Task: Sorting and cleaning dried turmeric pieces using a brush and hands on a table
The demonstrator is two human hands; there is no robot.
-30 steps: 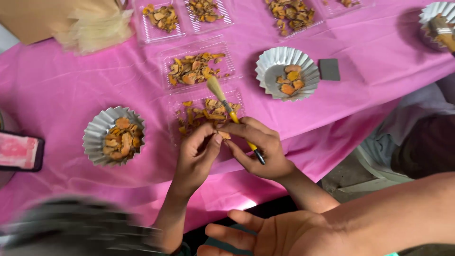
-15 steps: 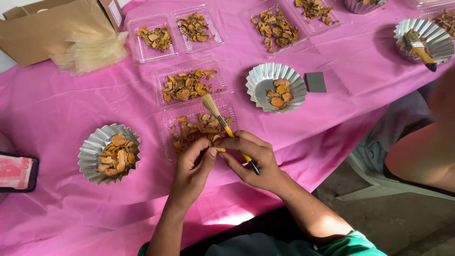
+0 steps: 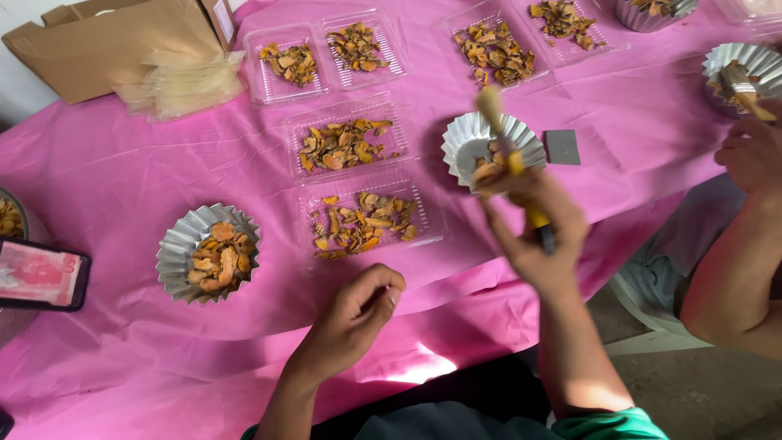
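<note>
My right hand is raised over the table's front edge, shut on a small brush with a yellow and black handle; a dried orange slice seems pinched at its fingertips, just in front of a fluted foil cup. My left hand rests curled on the pink tablecloth, fingers closed, nothing visible in it. Just beyond it lies a clear plastic tray of dried orange-brown slices.
Another foil cup of slices sits at left. Several more clear trays lie further back. A grey square pad, a cardboard box, clear bags and a phone are around. Another person's hand works at right.
My hands were together over the front tray brushing a piece. They have parted: the right hand moved right and up with the brush, the left dropped to the cloth.
</note>
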